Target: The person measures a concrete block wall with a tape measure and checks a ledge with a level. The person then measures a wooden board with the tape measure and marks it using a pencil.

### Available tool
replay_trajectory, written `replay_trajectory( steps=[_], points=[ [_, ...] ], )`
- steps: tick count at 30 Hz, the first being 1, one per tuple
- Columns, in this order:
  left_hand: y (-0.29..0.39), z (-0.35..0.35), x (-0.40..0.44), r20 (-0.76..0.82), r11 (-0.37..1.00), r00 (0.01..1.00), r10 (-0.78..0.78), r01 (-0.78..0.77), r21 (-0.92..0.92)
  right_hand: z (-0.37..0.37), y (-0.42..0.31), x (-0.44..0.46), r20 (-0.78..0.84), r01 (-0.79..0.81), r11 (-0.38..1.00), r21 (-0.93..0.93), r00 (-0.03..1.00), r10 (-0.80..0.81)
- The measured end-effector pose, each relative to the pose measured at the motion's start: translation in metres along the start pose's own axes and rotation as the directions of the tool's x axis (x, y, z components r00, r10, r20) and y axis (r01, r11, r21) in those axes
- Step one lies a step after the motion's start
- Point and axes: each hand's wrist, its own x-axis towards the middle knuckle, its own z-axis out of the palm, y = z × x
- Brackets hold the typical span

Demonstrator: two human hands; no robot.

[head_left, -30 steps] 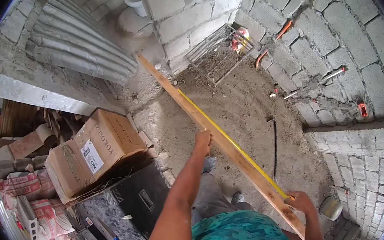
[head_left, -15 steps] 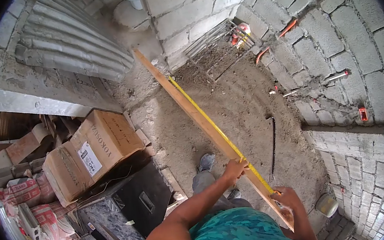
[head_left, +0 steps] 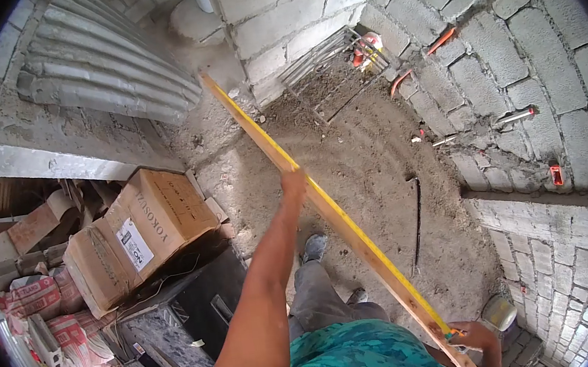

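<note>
A long wooden board runs diagonally from the upper left to my body at the lower right. Along it lies the extended yellow blade of a tape measure, reaching almost to the board's far end. My left hand is closed around the board and blade, roughly midway along, with its arm stretched forward. Near the close end, my right hand is closed on the tape measure beside the board; the fingers hide much of its case.
A cardboard box rests on a black cabinet at left, near cement bags. A dark rod lies on the dirt floor. Metal bars lean by the block wall. A bucket stands at lower right.
My left hand has slid forward along the board. My right hand has shifted down and right, towards the near end. The yellow blade now reaches farther along the board.
</note>
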Motion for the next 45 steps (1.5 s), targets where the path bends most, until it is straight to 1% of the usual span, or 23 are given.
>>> replay_trajectory(
  steps=[1,2,3,4,5,6,8,10,12,15,18,20,22,24,27,29,33,35,36,38,39,41,45],
  points=[
    [0.013,-0.007,0.010,0.025,1.000,1.000,0.010,-0.009,-0.018,0.002,0.002,-0.001,-0.009,0.059,0.996,0.070,0.998,-0.058],
    [0.025,-0.012,0.010,0.049,0.999,0.999,0.020,-0.018,-0.035,0.005,-0.006,0.005,-0.003,0.057,0.996,0.071,0.998,-0.057],
    [0.034,-0.014,0.005,0.046,0.999,0.999,0.017,-0.016,-0.031,0.012,-0.019,0.021,-0.048,0.095,0.992,0.081,0.995,-0.092],
    [0.046,-0.016,-0.002,0.050,0.997,0.999,0.010,-0.006,-0.075,0.016,-0.040,0.034,-0.096,0.138,0.986,0.090,0.987,-0.130],
    [0.052,-0.017,-0.005,0.053,0.993,0.999,0.003,0.003,-0.118,0.013,-0.079,0.045,-0.096,0.112,0.986,0.120,0.990,-0.101],
    [0.049,-0.021,-0.010,0.048,0.993,0.999,0.006,0.000,-0.114,0.008,-0.113,0.056,-0.094,0.087,0.985,0.149,0.993,-0.073],
    [0.032,-0.035,-0.026,0.177,0.987,0.980,0.087,-0.061,-0.147,0.019,-0.120,0.119,-0.184,0.243,0.968,0.059,0.956,-0.229],
    [0.005,-0.060,-0.042,0.257,0.999,0.966,0.036,-0.032,-0.020,0.017,-0.149,0.160,-0.238,0.335,0.941,0.054,0.919,-0.313],
    [-0.025,-0.091,-0.066,0.270,0.997,0.962,-0.046,0.029,0.065,0.009,-0.177,0.196,-0.224,0.344,0.939,0.016,0.916,-0.332],
    [-0.091,-0.149,-0.092,0.204,0.980,0.961,-0.186,0.168,0.103,0.000,-0.215,0.242,-0.235,0.380,0.925,-0.004,0.898,-0.371],
    [-0.144,-0.213,-0.123,0.111,0.942,0.939,-0.325,0.312,0.119,-0.007,-0.252,0.268,-0.188,0.426,0.904,0.012,0.889,-0.417],
    [-0.162,-0.248,-0.147,0.086,0.923,0.922,-0.378,0.368,0.114,-0.009,-0.271,0.280,-0.161,0.425,0.905,0.035,0.896,-0.414],
    [-0.183,-0.278,-0.159,0.063,0.915,0.915,-0.399,0.393,0.094,-0.011,-0.290,0.283,-0.170,0.419,0.907,0.028,0.897,-0.409],
    [-0.187,-0.293,-0.165,0.044,0.906,0.906,-0.421,0.417,0.075,-0.013,-0.301,0.287,-0.181,0.411,0.911,0.022,0.898,-0.401],
    [-0.185,-0.304,-0.172,0.006,0.895,0.897,-0.443,0.442,0.056,-0.015,-0.312,0.296,-0.204,0.435,0.900,-0.002,0.881,-0.426],
    [-0.187,-0.304,-0.169,-0.042,0.910,0.913,-0.405,0.407,0.077,-0.020,-0.322,0.295,-0.144,0.398,0.911,-0.103,0.901,-0.410],
    [-0.173,-0.291,-0.165,-0.037,0.923,0.929,-0.369,0.371,0.107,-0.019,-0.335,0.280,-0.183,0.382,0.922,-0.070,0.903,-0.388],
    [-0.164,-0.283,-0.162,-0.021,0.929,0.947,-0.320,0.318,0.188,-0.020,-0.338,0.280,-0.178,0.396,0.914,-0.092,0.896,-0.406],
    [-0.159,-0.279,-0.160,-0.022,0.929,0.948,-0.319,0.317,0.191,-0.020,-0.341,0.281,-0.179,0.397,0.914,-0.088,0.896,-0.406],
    [-0.157,-0.276,-0.156,0.002,0.929,0.957,-0.290,0.281,0.241,-0.020,-0.344,0.287,-0.159,0.354,0.924,-0.147,0.913,-0.375],
    [-0.156,-0.276,-0.154,0.000,0.927,0.957,-0.289,0.280,0.248,-0.021,-0.346,0.290,-0.159,0.355,0.924,-0.140,0.914,-0.375],
    [-0.154,-0.275,-0.150,-0.001,0.913,0.963,-0.270,0.256,0.316,-0.019,-0.345,0.302,-0.151,0.354,0.909,-0.221,0.908,-0.390],
    [-0.145,-0.277,-0.153,0.009,0.915,0.965,-0.262,0.246,0.321,-0.012,-0.328,0.313,-0.197,0.322,0.928,-0.190,0.913,-0.357]
  ],
)
